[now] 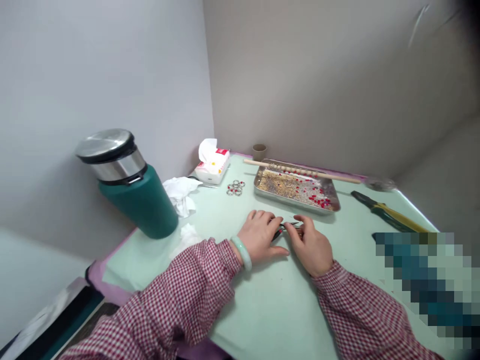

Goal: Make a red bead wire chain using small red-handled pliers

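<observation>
On the pale green table top, my left hand (260,235) lies palm down, its thumb stretched away from the fingers. Its fingertips touch a small black-handled tool with slim metal tips (278,233), partly hidden beneath them; its exact kind does not show. Just to the right, my right hand (312,249) has thumb and index finger curled around the tool's tip end, where a small shiny item lies between them, too small to name. Beyond both hands stands a metal tray (292,200) holding gold, clear and red beads. Several silver rings with red beads (235,188) lie left of it.
A wooden stick (337,177) rests across the tray, with a small cup (259,151) behind. At left stand a green flask (150,205), crumpled tissues (182,192) and a tissue pack (213,167). A dark and yellow-green handled tool (390,215) lies at right. Walls close off the back.
</observation>
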Motion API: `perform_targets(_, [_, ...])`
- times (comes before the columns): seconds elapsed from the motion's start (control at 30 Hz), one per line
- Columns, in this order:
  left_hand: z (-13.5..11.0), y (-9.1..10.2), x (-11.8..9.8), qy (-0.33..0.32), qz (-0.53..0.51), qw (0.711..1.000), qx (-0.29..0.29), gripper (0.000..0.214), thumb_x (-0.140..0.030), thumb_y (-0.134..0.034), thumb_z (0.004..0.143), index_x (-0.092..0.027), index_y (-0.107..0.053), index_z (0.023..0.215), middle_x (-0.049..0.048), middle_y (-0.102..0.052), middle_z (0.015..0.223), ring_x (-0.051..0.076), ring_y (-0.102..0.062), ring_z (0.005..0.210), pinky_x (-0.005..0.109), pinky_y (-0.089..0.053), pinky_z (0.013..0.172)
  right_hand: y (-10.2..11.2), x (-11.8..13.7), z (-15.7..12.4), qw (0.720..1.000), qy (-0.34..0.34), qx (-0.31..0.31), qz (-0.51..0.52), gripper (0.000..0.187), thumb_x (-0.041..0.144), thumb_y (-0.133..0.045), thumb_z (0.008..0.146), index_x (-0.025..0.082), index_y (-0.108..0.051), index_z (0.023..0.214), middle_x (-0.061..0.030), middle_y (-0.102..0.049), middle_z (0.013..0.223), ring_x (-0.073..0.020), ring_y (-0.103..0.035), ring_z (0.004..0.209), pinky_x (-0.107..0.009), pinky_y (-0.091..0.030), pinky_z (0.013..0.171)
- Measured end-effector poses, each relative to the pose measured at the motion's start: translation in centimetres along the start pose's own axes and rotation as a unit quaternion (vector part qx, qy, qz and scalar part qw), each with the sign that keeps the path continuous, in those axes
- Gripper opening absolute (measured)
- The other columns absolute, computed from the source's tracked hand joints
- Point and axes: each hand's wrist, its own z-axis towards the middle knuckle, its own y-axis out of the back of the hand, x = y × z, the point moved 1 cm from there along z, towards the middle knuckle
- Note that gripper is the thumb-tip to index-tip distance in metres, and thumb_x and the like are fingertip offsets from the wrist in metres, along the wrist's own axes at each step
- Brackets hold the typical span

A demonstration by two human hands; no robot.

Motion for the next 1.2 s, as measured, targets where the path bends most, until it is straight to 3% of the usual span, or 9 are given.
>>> perform_targets(0.1, [-1.8,2.6,-1.3,0.012,0.016,0.999,0.027,0.056,-0.052,-0.065,0.078,-0.015,-0.054,0.118,0.0122,-0.056,0.115,0.028,-0.049,0.109,0.047,-0.036,0.1,0.0,-0.2,0.1,1.0,-0.003,0.015,-0.021,0.043,0.05,-0.047,0.088,0.017,-0.055,0.115,-0.0065,-0.073,0.078,-0.0287,-0.07,0.075,-0.033,-0.044,0.061])
perform_targets(0.23, [-6.4,5.1,-1.5,0.138,0.057,0.989,-0.013,0.045,-0.04,-0.061,0.084,-0.016,-0.053,0.121,0.013,-0.052,0.125,0.029,-0.044,0.12,0.051,-0.033,0.106,0.0,-0.3,0.0,0.999,-0.001,0.023,-0.028,0.042,0.05,-0.046,0.088,0.019,-0.054,0.115,-0.005,-0.074,0.078,-0.0287,-0.07,0.076,-0.033,-0.044,0.062])
perform_targets(0.33, [-10.9,5.3,0.3,0.265,0.145,0.952,-0.05,0.039,-0.021,-0.053,0.087,-0.014,-0.05,0.125,0.0165,-0.047,0.131,0.033,-0.04,0.126,0.055,-0.035,0.103,0.0,-0.4,0.0,0.999,0.002,0.029,-0.034,0.042,0.051,-0.045,0.088,0.02,-0.054,0.115,-0.0035,-0.073,0.075,-0.0286,-0.069,0.074,-0.033,-0.044,0.06])
perform_targets(0.47, [-14.3,4.6,2.4,0.3,0.188,0.934,-0.043,0.024,-0.009,-0.047,0.086,-0.012,-0.061,0.105,0.0149,-0.057,0.118,0.029,-0.052,0.111,0.045,-0.045,0.093,0.0,-0.4,0.0,0.999,0.004,0.034,-0.04,0.041,0.051,-0.045,0.089,0.02,-0.055,0.114,-0.0039,-0.073,0.074,-0.0293,-0.069,0.073,-0.033,-0.043,0.059])
perform_targets(0.67, [-10.8,3.8,3.5,0.26,0.157,0.952,-0.032,0.025,-0.011,-0.045,0.089,-0.015,-0.062,0.072,0.0079,-0.062,0.081,0.023,-0.057,0.085,0.038,-0.051,0.079,0.1,-0.4,0.0,0.999,0.001,0.038,-0.026,0.041,0.049,-0.046,0.088,0.019,-0.053,0.116,-0.0041,-0.074,0.077,-0.0302,-0.07,0.075,-0.034,-0.045,0.061])
perform_targets(0.9, [-6.1,7.2,3.2,0.142,0.119,0.964,-0.192,0.044,-0.014,-0.059,0.082,-0.015,-0.052,0.125,0.0128,-0.048,0.134,0.027,-0.043,0.126,0.045,-0.041,0.104,0.0,-0.6,0.0,0.999,0.012,0.034,-0.011,0.041,0.05,-0.045,0.088,0.02,-0.053,0.115,-0.0039,-0.075,0.079,-0.0285,-0.07,0.074,-0.034,-0.046,0.06])
perform_targets(1.0, [-7.0,10.9,2.4,0.12,0.177,0.921,-0.324,0.044,-0.016,-0.06,0.083,-0.021,-0.051,0.125,0.0101,-0.046,0.136,0.028,-0.04,0.129,0.049,-0.037,0.108,-0.1,-0.8,0.0,0.999,0.018,0.038,-0.007,0.042,0.051,-0.044,0.088,0.02,-0.053,0.115,-0.004,-0.074,0.078,-0.0277,-0.07,0.071,-0.033,-0.046,0.058])
perform_targets(1.1, [-8.9,15.1,2.8,0.181,0.265,0.817,-0.479,0.051,-0.021,-0.065,0.079,-0.022,-0.05,0.127,0.0104,-0.044,0.137,0.031,-0.04,0.128,0.053,-0.034,0.108,-0.3,-1.0,0.0,0.999,0.019,0.03,-0.002,0.042,0.051,-0.044,0.087,0.02,-0.053,0.114,-0.0032,-0.074,0.077,-0.0275,-0.07,0.071,-0.033,-0.046,0.057])
perform_targets(1.2, [-10.2,18.4,4.1,0.257,0.313,0.737,-0.541,0.063,-0.029,-0.071,0.073,-0.018,-0.047,0.13,0.013,-0.046,0.133,0.034,-0.041,0.126,0.056,-0.034,0.107,-0.4,-1.2,0.0,0.999,0.021,0.026,0.0,0.043,0.053,-0.043,0.087,0.02,-0.053,0.113,-0.0032,-0.074,0.076,-0.0265,-0.07,0.067,-0.033,-0.046,0.056])
